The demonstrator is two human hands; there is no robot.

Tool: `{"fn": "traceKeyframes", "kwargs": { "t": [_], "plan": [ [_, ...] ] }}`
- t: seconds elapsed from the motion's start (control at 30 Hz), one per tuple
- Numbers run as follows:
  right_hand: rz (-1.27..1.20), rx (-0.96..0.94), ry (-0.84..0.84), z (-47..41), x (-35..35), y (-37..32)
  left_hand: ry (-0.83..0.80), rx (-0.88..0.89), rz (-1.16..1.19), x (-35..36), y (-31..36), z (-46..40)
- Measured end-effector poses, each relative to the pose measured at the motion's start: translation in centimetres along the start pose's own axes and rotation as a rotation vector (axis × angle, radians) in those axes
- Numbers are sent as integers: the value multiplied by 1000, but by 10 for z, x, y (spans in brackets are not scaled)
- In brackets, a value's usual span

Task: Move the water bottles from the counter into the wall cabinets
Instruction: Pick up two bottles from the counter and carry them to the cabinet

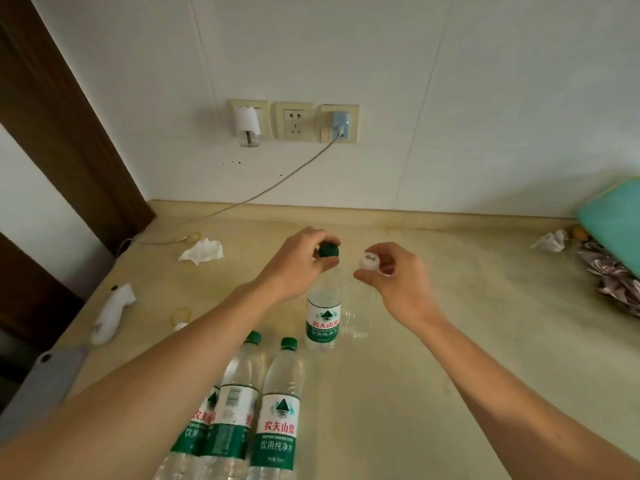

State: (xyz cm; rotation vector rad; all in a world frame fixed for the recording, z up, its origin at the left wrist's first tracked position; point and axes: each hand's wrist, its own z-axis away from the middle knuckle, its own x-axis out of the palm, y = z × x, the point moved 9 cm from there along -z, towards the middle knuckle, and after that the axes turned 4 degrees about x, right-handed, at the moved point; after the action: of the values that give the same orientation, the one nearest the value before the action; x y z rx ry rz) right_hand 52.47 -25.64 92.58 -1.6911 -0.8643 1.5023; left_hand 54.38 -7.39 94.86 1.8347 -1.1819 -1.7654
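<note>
At the counter's [433,393] near edge stood a cluster of three water bottles [278,410], green-capped, upright, touching one another, green-and-white labels facing out. Left forearm crossed above the leftmost of them; both bare forearms reached forward from the bottom corners and converged toward the counter's middle.

Just beyond the cluster, a fourth green-capped bottle [323,315] stood upright at mid-counter. The left hand [294,268] came down over its top, wrist bent, fingers and thumb curled round the green cap [328,250], gripping it.

Just beside it on the right, a clear bottle [360,323], unlabelled, body faint and hard to make out. The right hand [398,275] was held above it, palm angled down, thumb and fingertips pinching its white cap [370,260]. Could not tell whether either bottle was lifted off the surface.

Along the left edge: a white sock-like cloth [110,313], a yellowish ring [181,313], a grey flat board [38,386] overhanging the corner. Farther back on the left, a crumpled tissue [202,251] and a grey cable [263,192] that ran up to a charger [339,124] in the right-hand socket of three on the white tiled wall [450,98]. A white plug-in device [246,124] hung from the left socket.

Far right edge: crumpled paper [550,240], a patterned wrapper [609,275], a teal object [616,216].
</note>
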Motion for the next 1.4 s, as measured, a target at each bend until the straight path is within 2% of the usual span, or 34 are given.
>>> {"fn": "traceKeyframes", "kwargs": {
  "t": [0.13, 0.33, 0.5, 0.6, 0.73, 0.9, 0.97, 1.1, 1.4],
  "plan": [
    [25, -40, 36, -1, -3, -5, 39, 60, -9, -1, 6, 2],
    [27, -32, 75, 11, 1, 12, 107, 51, 23, 2, -6, 8],
    [24, -58, 42, 19, 10, 8, 67, 26, 9, 6, -8, 3],
    [8, -8, 43, 23, 11, 17, 45, 4, 21, 10, -12, 3],
    [-29, 107, -54, 28, 21, 47, 38, -107, 69, 17, -33, 8],
    [-32, 253, -276, 32, 50, 83, 3, -243, 181, 38, -65, 22],
    [-79, 286, -303, 36, 60, 98, -20, -297, 214, 51, -77, 27],
    [-188, 312, -249, 36, 65, 114, -40, -361, 226, 71, -99, 35],
    [-160, 315, -188, 36, 66, 114, 79, -378, 266, 78, -101, 40]
  ]
}}
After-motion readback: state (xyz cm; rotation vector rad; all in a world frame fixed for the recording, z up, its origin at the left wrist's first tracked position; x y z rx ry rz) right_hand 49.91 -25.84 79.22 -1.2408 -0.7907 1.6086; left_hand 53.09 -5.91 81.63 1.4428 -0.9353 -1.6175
